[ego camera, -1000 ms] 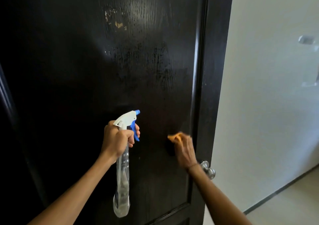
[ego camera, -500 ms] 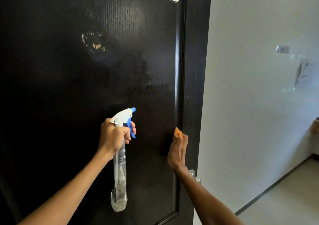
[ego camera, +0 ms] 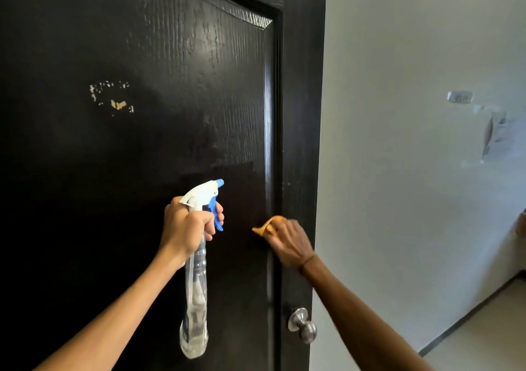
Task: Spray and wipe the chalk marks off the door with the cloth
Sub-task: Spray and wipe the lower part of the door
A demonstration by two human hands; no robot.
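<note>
Left hand (ego camera: 186, 225) grips the neck of a clear spray bottle (ego camera: 196, 293) at lower centre, nozzle toward the dark door (ego camera: 142, 171). Right hand (ego camera: 290, 242) pinches an orange cloth (ego camera: 264, 225) against the panel's right edge. Pale marks (ego camera: 113, 98) sit upper left; knob (ego camera: 301, 325) below.

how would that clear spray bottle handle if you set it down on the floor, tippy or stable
Probably tippy: the spray bottle looks tall and narrow, with the white and blue trigger head at the top. It seems light, since the left hand holds it by the neck alone and little liquid shows. The clear plastic looks dented, so likely soft.
</note>
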